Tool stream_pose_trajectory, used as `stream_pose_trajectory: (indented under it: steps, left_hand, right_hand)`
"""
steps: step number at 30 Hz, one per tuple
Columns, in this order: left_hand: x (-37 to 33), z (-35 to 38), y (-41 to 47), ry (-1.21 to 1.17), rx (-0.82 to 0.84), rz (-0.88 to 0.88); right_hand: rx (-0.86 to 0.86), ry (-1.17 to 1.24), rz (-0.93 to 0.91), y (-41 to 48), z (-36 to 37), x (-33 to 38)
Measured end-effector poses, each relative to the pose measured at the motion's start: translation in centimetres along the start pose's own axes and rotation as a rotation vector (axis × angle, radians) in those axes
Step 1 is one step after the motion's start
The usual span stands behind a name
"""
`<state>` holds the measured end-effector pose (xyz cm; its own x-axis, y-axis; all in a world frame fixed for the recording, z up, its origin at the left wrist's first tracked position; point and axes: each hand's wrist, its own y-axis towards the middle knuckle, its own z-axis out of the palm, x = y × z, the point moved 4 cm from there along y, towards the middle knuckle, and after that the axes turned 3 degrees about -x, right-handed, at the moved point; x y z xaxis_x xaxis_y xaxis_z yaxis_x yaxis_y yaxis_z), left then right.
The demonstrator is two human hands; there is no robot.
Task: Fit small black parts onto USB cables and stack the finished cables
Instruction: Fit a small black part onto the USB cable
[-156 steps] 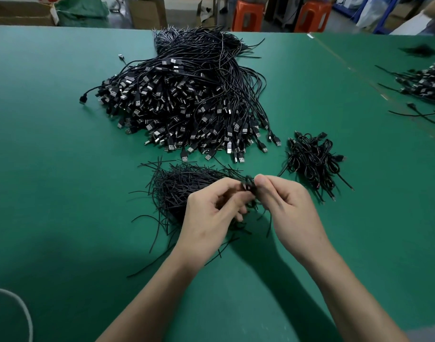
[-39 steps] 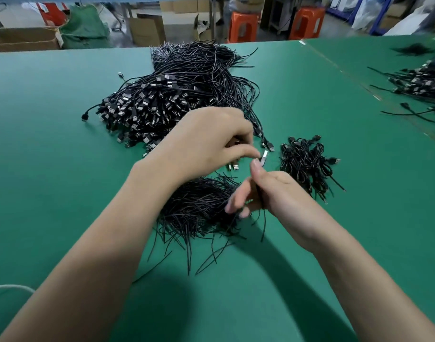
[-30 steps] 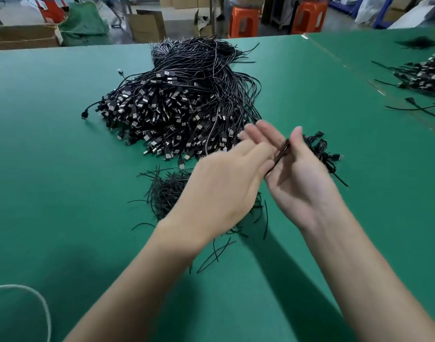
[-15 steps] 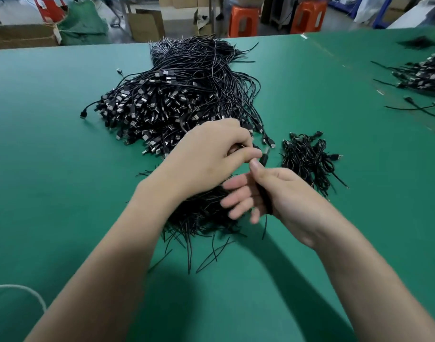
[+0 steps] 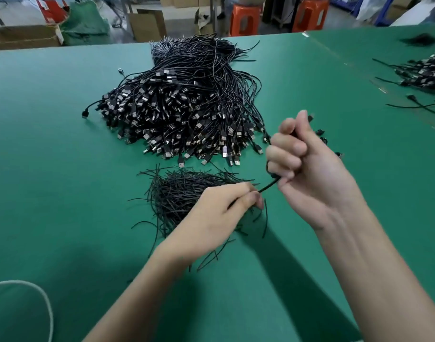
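Right fingers [image 5: 285, 146] are curled tight into a fist around a black cable [image 5: 269, 185]. One short tail sticks out under the little finger, and the thumb points up. Left fingertips [image 5: 254, 197], thumb against forefinger, pinch the low end of that tail, as far as I can tell. A thin strip may be in there too, but it is too small to call.

Change: half a second ago the left hand [image 5: 216, 218] was up at the right thumb by the heap edge and the right hand [image 5: 310, 174] was loosely spread. Now the left has dropped onto the strip pile [image 5: 184, 193], and the right has risen and closed. I read it as the cable picked and gathered, with fitting the black part as the step in hand. Nothing new has been stacked yet.

Materials:
- **Cable:** thin, round, matte black rubbery jacket, limp.
- **Strip pile:** fine, stiff, wiry black lengths, splayed like straw.
- **Cable heap [image 5: 186, 112]:** beyond the strips, a big fan of cords with boxy black plugs and shiny metal tips.
- **Finished bundle [image 5: 320, 132]:** mostly hidden behind the right hand, only dark coil ends showing.
- **Table [image 5: 63, 169]:** flat green matte mat.

Elsewhere there is a white cord [image 5: 42, 299] looped at the near left, a second heap [image 5: 426, 75] at the far right, and orange plastic stools [image 5: 244, 19] and cardboard boxes [image 5: 147, 25] past the table.
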<state>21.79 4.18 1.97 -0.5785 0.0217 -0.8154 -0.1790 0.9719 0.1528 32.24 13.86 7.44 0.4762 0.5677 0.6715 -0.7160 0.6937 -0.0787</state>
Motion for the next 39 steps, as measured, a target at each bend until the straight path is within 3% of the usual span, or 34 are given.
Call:
stream_pose_trajectory:
  steps: [5,9,11,16,19,23,27,31,36,39]
  left_hand:
    - [0.3,-3.7,2.5,0.130,0.120,-0.029]
    - [-1.8,-6.4,3.4,0.295,0.045,0.025]
    - [-3.0,-6.2,3.1,0.347,-0.015,0.026]
    - [-4.0,-5.3,0.9,0.330,-0.300,0.020]
    - [-4.4,-3.4,-0.1,0.231,-0.274,0.052]
    - [-2.7,-0.2,-1.3,0.190,-0.100,-0.057]
    - [-0.6,-0.6,-1.2,-0.025,-0.069,-0.189]
    - [0.1,-2.2,-0.5,0.149,-0.011,-0.063]
    - [-0.1,-4.0,0.8,-0.346,0.084,0.033]
    - [-0.2,-4.1,1.5,-0.397,0.039,0.024]
  right_hand:
    - [0.298,-0.566,0.178,-2.5,0.0,-2.2]
    - [0.289,-0.843,0.294,-2.7,-0.9,-4.5]
    - [0.206,-0.816,0.249,-2.1,-1.0,-5.0]
    - [-0.113,-0.466,0.092,-0.8,-1.7,-5.2]
    - [-0.208,-0.276,0.063,-0.4,-1.7,-4.9]
    - [-0.205,-0.096,-0.005,0.2,-1.2,-3.7]
    - [-0.160,-0.077,-0.059,-0.3,-1.0,-3.2]
    - [-0.046,-0.165,-0.040,-0.8,-0.6,-3.4]
    - [0.066,-0.378,0.027,-1.2,-0.2,-4.1]
    - [0.131,-0.390,0.120,-1.2,0.0,-4.9]
